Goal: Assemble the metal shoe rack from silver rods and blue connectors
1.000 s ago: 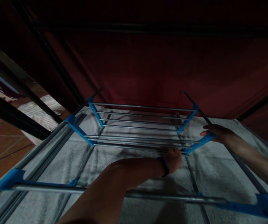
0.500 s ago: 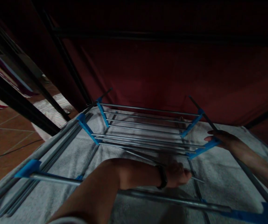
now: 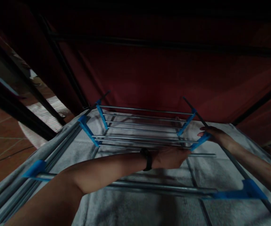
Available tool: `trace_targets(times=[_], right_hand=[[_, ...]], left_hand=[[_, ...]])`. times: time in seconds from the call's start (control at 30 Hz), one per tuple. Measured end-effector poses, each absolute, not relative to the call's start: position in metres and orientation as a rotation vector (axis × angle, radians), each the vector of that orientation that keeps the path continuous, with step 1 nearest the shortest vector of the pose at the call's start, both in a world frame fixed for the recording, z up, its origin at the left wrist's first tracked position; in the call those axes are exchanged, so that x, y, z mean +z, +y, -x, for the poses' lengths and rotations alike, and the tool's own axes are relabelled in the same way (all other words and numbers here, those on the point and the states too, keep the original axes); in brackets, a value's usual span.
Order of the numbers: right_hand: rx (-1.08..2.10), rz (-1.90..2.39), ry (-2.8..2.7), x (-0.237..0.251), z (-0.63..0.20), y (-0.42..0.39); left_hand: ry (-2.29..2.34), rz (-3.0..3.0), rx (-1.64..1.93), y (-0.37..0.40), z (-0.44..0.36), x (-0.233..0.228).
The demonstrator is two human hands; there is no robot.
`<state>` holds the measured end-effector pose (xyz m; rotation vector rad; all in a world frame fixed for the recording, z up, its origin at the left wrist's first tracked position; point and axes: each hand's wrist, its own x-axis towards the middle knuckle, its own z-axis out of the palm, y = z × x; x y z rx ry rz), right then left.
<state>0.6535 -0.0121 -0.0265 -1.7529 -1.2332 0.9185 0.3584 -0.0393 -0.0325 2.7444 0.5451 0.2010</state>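
Note:
A rack of metal tubes (image 3: 140, 137) with blue plastic brackets (image 3: 88, 133) lies across a pale grey cloth. My left hand (image 3: 173, 157) reaches in from the left beneath the middle tubes, its fingers closed on a loose metal tube (image 3: 203, 155). That tube's right end sticks out past my hand, roughly level with the others. On the right side, my right hand (image 3: 217, 137) wraps the side pole beside a blue bracket (image 3: 200, 141), fingertips on the inner side. The near crossbar (image 3: 163, 187) joins another blue bracket (image 3: 241, 191). My left fingertips are partly hidden near the bracket.
More tubes (image 3: 62, 147) lie along the left edge of the cloth (image 3: 130, 207). Dark frame bars (image 3: 24, 106) stand at the left, before a tiled floor (image 3: 1, 128). A dark red panel (image 3: 145, 78) closes off the back.
My left hand has risen towards the rack's middle tubes, and the loose tube has turned from slanted to nearly level with them. My right hand keeps its place on the rack. The view has shifted slightly.

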Motion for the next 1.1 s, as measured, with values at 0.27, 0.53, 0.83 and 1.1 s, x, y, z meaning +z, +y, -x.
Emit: trace_targets(times=[0.27, 0.53, 0.83, 1.1], right_hand=[[0.93, 1.794, -1.077, -0.015, -0.636, -0.017], [0.906, 1.751, -1.1, -0.013, -0.632, -0.014], [0.864, 1.717, -1.135, -0.023, -0.639, -0.008], [0.864, 1.74, -1.141, -0.022, -0.639, -0.008]], left_hand=[[0.761, -2.713, 0.423, -0.05, -0.354, 0.017], [1.024, -2.79, 0.253, -0.022, -0.372, 0.011], [1.018, -2.794, 0.296, 0.003, -0.398, -0.012], [1.014, -2.81, 0.322, 0.006, -0.403, -0.018]])
